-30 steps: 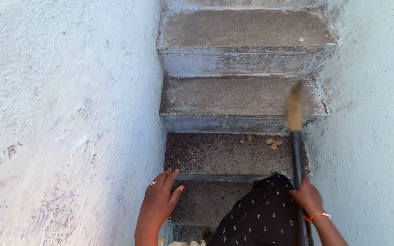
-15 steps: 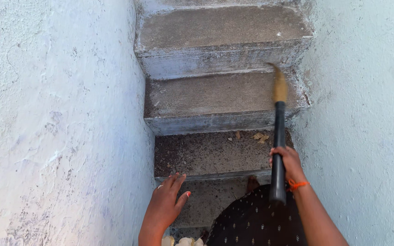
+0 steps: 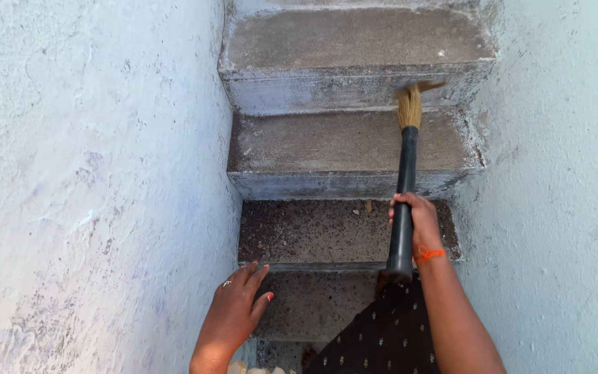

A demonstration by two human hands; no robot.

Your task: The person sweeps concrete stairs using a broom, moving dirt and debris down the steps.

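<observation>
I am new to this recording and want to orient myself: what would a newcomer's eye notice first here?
First, the right hand gripping the black handle of a broom, its straw bristles raised toward the upper steps at centre. Next, the narrow concrete stairs rising between two rough pale blue walls. The left hand is spread open low by the left wall, holding nothing, near a dusty dark step.
</observation>
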